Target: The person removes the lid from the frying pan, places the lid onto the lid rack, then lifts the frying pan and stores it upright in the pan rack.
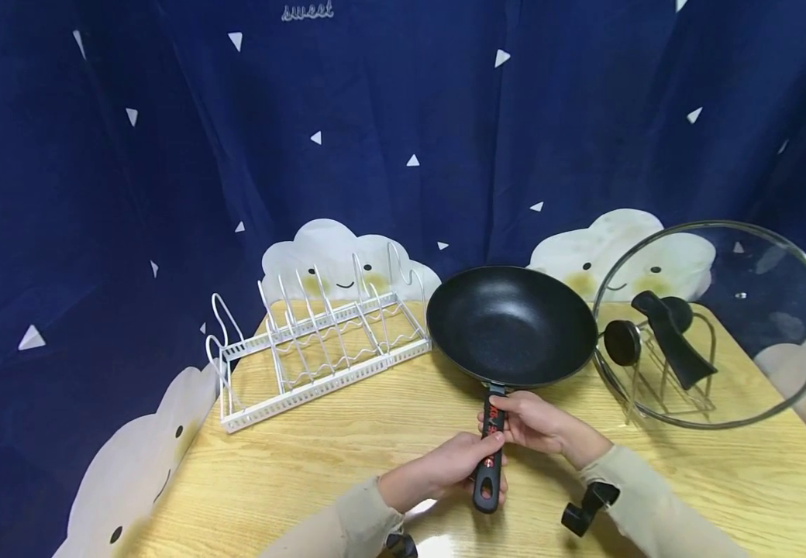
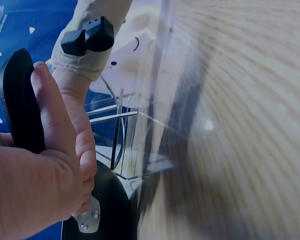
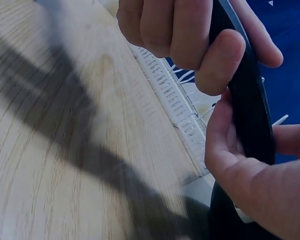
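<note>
A black frying pan (image 1: 512,325) is held by its long black handle (image 1: 488,480), which points toward the person. My left hand (image 1: 455,463) grips the handle near its end, thumb on top. Closer to the pan's bowl, my right hand (image 1: 535,422) grips the same handle, its thumb also on top. In the right wrist view, fingers of the left hand (image 3: 175,35) curl round the handle (image 3: 250,105) above the right hand (image 3: 260,185). The left wrist view shows the metal joint (image 2: 89,215) between handle and pan.
A white wire rack (image 1: 326,380) with upright dividers stands left of the pan. To the right, a large glass lid (image 1: 773,372) leans in a smaller wire stand (image 1: 710,341) with black-handled pieces. A blue curtain (image 1: 375,93) hangs behind the wooden table (image 1: 270,473).
</note>
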Tool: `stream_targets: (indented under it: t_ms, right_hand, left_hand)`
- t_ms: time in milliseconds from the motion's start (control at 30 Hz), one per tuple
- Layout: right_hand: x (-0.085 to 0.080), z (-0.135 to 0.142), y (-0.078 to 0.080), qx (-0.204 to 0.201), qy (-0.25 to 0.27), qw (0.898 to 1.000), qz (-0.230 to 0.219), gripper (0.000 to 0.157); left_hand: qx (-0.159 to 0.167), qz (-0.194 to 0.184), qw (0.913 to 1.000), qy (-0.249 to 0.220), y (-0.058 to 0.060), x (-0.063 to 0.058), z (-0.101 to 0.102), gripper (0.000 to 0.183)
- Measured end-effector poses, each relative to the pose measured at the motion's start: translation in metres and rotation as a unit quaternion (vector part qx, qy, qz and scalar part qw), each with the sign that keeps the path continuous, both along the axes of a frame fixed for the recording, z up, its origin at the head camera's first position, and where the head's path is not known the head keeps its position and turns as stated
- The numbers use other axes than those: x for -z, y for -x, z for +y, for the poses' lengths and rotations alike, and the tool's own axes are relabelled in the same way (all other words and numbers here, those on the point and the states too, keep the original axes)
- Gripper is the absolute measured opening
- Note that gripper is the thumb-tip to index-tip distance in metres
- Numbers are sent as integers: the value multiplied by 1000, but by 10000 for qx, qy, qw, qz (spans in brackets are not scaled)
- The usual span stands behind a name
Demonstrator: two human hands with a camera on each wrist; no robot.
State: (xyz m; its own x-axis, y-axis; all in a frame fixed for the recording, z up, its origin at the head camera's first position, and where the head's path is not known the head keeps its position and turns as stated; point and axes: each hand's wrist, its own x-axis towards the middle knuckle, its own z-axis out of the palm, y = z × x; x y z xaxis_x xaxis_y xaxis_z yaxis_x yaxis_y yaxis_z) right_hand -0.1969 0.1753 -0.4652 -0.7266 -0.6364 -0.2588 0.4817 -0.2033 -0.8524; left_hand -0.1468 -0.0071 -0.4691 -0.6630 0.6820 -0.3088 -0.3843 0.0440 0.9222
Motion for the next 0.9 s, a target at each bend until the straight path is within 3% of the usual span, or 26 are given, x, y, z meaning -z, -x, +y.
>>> stream_targets:
  t_ms: [233,633,900]
  right_hand:
    - [-2,6,-2,7,-161,9998,85,24]
    - [-4,12,-5,71,-230,9997,94,21]
    - [-6,24,-5,-224,-150,9994,211,24]
  left_hand:
    - [-161,-44,9999,-38,-3,1,10,52]
    - [-158,-83,9995,-260,-8,3,26,51]
    - [-272,-139,9989,-366,-11,3,41,46]
